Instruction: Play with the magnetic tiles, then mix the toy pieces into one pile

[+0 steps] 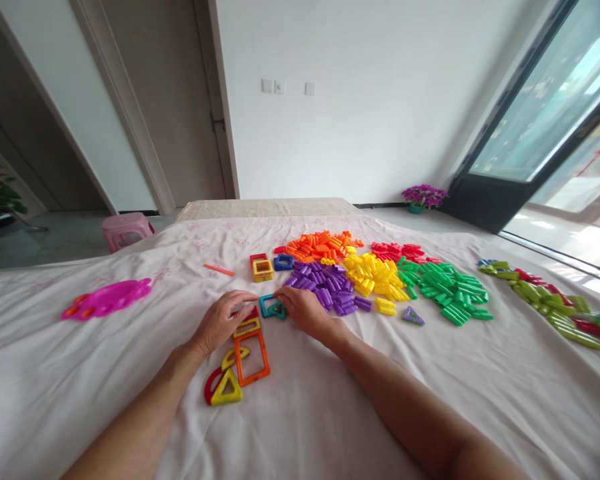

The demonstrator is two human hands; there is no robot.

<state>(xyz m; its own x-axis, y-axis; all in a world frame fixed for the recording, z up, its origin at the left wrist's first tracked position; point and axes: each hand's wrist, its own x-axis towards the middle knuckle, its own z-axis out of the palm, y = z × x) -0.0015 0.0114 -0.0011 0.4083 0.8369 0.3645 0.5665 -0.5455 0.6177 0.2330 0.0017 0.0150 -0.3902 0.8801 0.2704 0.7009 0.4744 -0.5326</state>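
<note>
My right hand (300,308) pinches the top right corner of a teal square frame (266,307), with a small teal triangle (279,309) at its lower right. My left hand (226,321) rests over a red frame piece (253,313), its fingertips near the teal square; what they grip is hidden. Below lie a yellow frame (248,327) and a large orange rectangle frame (265,358). A yellow half-ring (229,360), a yellow triangle (227,399) and a red curved piece (209,385) sit at its left.
Beyond my hands are stacked yellow squares (263,275), blue frames (283,265), and piles of purple (325,283), orange (320,247), yellow (375,275) and green (450,287) pieces. A magenta tray (113,298) lies left, a purple triangle (413,316) right.
</note>
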